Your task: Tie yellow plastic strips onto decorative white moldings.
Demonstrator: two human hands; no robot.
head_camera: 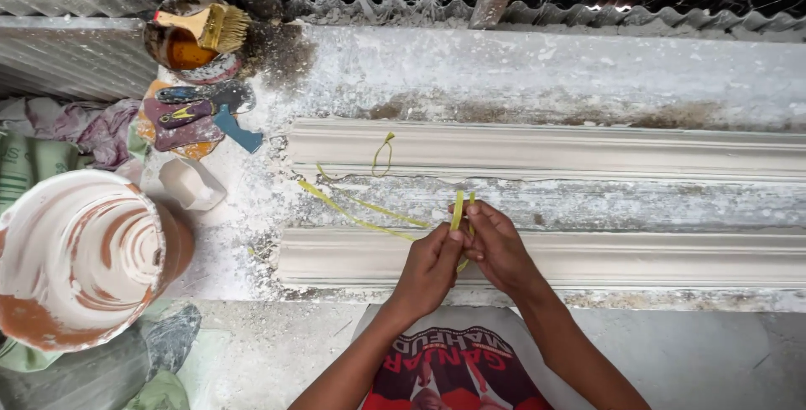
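I see both hands meeting over the near plaster moulding [588, 259] on the counter [546, 66]. My left grip [430, 269] and right grip [497, 246] are each pressed together, pinching a yellow strip [457, 210] that sticks up between them (its loose end trails away to the left). Well left sits a plaster-smeared bucket [80, 259].

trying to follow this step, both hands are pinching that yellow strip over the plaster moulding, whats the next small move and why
Probably draw the yellow strip taut. The left hand and right hand pinch one end upright between fingertips, while the rest trails slack and curled leftward across the plaster moulding. Slack that loose looks hard to handle, though this is only a judgement.
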